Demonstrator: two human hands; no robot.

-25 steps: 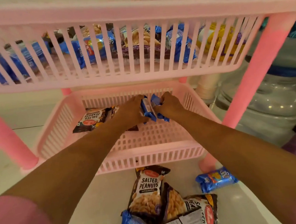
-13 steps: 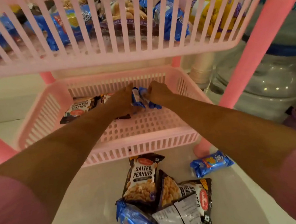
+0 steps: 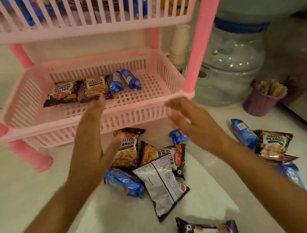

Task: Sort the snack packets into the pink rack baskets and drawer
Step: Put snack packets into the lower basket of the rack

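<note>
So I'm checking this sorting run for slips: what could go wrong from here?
The floor pile is overlapped, so a grab by the left hand or right hand may drag neighbours along. The blue biscuit packets in the lower basket could roll. Packets on the right might be missed.

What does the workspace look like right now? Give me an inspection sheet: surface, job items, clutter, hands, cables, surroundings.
Surface: pale floor, packets scattered on it.
Job's things: lower pink basket holds two salted peanut packets and two blue biscuit packs side by side. Upper basket holds more packets. A floor pile of peanut and biscuit packets lies in front of the rack; more packets at right and one at the bottom edge.
Clutter: purple cup of sticks.
Hands: left hand and right hand both open and empty, above the pile, blurred.
Cables: nothing seen.
Surroundings: clear water jug and a stack of paper cups beside the rack.
</note>
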